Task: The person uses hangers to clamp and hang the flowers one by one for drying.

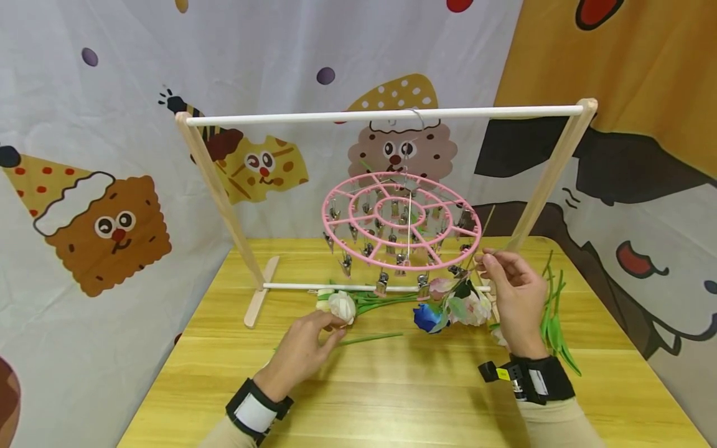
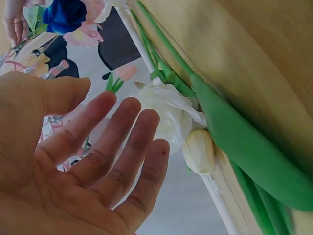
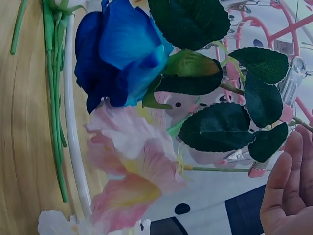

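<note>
Left hand (image 1: 299, 348) low over the yellow wood-grain table (image 1: 381, 398): fingers loosely spread, holding nothing, tips near a white fabric rose (image 1: 342, 307) lying bloom left. Right hand (image 1: 518, 298): fingers part-bent by a thin stem (image 1: 488, 224); cannot tell whether they pinch it. Blue fabric rose (image 1: 427, 318) with dark-green toothed leaves hangs left of it, bloom down-left, long axis slanting up-right. Above: round pink plastic clip rack (image 1: 426, 267), hooked on a white rod (image 1: 313, 117).
</note>
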`<move>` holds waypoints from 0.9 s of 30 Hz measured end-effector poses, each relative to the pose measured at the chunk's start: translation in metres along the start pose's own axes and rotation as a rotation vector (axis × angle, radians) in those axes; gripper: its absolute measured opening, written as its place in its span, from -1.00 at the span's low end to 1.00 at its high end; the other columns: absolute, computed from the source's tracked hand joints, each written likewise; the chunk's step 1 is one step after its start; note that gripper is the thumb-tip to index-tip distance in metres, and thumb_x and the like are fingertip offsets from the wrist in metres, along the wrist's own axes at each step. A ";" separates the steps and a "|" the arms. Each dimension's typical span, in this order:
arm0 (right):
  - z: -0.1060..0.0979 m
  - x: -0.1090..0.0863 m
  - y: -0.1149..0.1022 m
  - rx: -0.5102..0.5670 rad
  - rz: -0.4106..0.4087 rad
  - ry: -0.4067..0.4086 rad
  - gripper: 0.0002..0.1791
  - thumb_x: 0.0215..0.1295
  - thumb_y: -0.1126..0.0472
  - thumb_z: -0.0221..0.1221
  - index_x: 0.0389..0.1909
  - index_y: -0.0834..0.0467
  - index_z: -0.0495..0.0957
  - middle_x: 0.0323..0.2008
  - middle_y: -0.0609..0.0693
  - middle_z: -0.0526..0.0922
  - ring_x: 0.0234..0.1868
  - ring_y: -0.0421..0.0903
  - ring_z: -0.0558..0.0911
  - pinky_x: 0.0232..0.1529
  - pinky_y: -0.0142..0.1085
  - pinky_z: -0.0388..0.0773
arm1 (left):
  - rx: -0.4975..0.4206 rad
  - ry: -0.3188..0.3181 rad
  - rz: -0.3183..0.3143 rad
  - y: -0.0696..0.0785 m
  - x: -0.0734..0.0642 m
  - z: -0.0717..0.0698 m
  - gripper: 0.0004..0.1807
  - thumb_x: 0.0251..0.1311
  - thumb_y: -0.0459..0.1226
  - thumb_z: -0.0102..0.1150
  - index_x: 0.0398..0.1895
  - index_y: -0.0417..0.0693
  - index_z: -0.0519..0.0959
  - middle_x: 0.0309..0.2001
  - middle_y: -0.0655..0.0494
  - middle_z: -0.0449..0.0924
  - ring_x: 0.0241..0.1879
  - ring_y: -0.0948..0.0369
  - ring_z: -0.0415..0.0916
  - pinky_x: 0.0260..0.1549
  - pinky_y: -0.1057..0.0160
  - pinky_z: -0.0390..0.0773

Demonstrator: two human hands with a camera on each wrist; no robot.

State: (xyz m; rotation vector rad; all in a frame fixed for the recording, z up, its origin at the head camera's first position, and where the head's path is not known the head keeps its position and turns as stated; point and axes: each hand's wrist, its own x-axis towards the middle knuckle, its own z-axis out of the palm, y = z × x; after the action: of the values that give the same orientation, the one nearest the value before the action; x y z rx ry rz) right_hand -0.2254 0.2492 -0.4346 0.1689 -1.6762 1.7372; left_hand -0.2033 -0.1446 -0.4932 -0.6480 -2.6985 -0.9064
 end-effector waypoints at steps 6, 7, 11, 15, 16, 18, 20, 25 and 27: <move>-0.002 -0.001 0.003 -0.022 0.038 0.000 -0.70 0.71 0.26 0.37 0.15 0.47 0.77 0.00 0.10 0.97 -0.17 -0.22 0.89 -0.07 -0.47 0.82 | 0.065 -0.013 0.003 -0.006 -0.002 0.001 -0.83 0.48 -0.24 0.62 0.05 -0.01 0.90 0.04 0.08 0.93 0.04 0.05 0.91 0.04 -0.01 0.93; -0.003 -0.001 0.003 -0.028 0.046 -0.001 -0.70 0.72 0.26 0.37 0.16 0.46 0.77 0.00 0.09 0.97 -0.16 -0.22 0.89 -0.07 -0.46 0.83 | 0.081 -0.015 0.005 -0.007 -0.003 0.001 -0.82 0.46 -0.25 0.64 0.05 -0.02 0.90 0.03 0.08 0.92 0.03 0.05 0.91 0.02 -0.01 0.93; -0.006 -0.004 0.004 -0.070 0.079 -0.004 -0.69 0.72 0.23 0.37 0.24 0.38 0.79 -0.02 -0.02 0.96 -0.15 -0.21 0.90 -0.06 -0.46 0.83 | 0.128 -0.032 -0.006 -0.011 -0.005 0.002 -0.79 0.40 -0.27 0.68 0.04 -0.04 0.90 0.01 0.06 0.92 -0.02 0.05 0.91 -0.09 0.02 0.91; -0.009 -0.010 0.005 -0.082 0.098 0.000 -0.68 0.72 0.27 0.36 0.31 0.34 0.79 -0.01 -0.09 0.95 -0.12 -0.18 0.90 -0.03 -0.48 0.83 | 0.141 -0.056 -0.025 -0.015 -0.006 0.002 -0.79 0.38 -0.28 0.70 0.01 -0.03 0.90 -0.05 0.04 0.92 -0.09 0.09 0.89 -0.20 0.11 0.87; -0.010 -0.011 0.006 -0.076 0.099 0.005 -0.68 0.71 0.28 0.37 0.31 0.34 0.78 -0.01 -0.07 0.95 -0.11 -0.18 0.89 -0.02 -0.47 0.83 | 0.144 -0.062 -0.025 -0.016 -0.006 0.002 -0.79 0.37 -0.29 0.70 0.01 -0.03 0.90 -0.06 0.03 0.92 -0.10 0.10 0.88 -0.22 0.13 0.86; -0.012 -0.015 0.006 -0.071 0.098 0.019 -0.68 0.70 0.30 0.37 0.31 0.35 0.78 0.00 -0.06 0.95 -0.10 -0.18 0.90 -0.01 -0.48 0.83 | 0.149 -0.070 -0.024 -0.017 -0.006 0.003 -0.80 0.35 -0.30 0.72 -0.02 -0.02 0.90 -0.08 0.03 0.91 -0.14 0.13 0.87 -0.26 0.19 0.84; -0.013 -0.019 0.005 -0.083 0.089 0.032 -0.69 0.69 0.31 0.38 0.30 0.36 0.78 -0.01 -0.07 0.95 -0.11 -0.20 0.89 -0.03 -0.50 0.82 | 0.155 -0.080 -0.027 -0.019 -0.007 0.004 -0.80 0.33 -0.31 0.73 -0.04 -0.02 0.91 -0.11 0.05 0.90 -0.17 0.16 0.86 -0.29 0.25 0.81; -0.016 -0.028 0.005 -0.159 0.038 0.040 -0.72 0.68 0.37 0.37 0.27 0.37 0.79 -0.06 -0.16 0.94 -0.17 -0.22 0.87 -0.09 -0.53 0.80 | 0.166 -0.102 -0.040 -0.021 -0.007 0.007 -0.81 0.29 -0.34 0.74 -0.10 0.00 0.91 -0.21 0.13 0.83 -0.26 0.27 0.76 -0.36 0.35 0.68; -0.018 -0.032 0.005 -0.189 0.012 0.038 -0.73 0.66 0.40 0.37 0.25 0.37 0.80 -0.07 -0.20 0.93 -0.18 -0.22 0.87 -0.11 -0.55 0.78 | 0.171 -0.109 -0.045 -0.021 -0.007 0.008 -0.81 0.28 -0.35 0.75 -0.11 0.01 0.91 -0.23 0.16 0.80 -0.27 0.31 0.73 -0.37 0.36 0.66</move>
State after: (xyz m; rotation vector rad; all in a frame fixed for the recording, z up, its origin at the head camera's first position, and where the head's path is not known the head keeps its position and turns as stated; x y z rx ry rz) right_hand -0.1974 0.2531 -0.4590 0.0391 -1.8053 1.5698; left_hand -0.2074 -0.1574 -0.5131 -0.6199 -2.8578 -0.6578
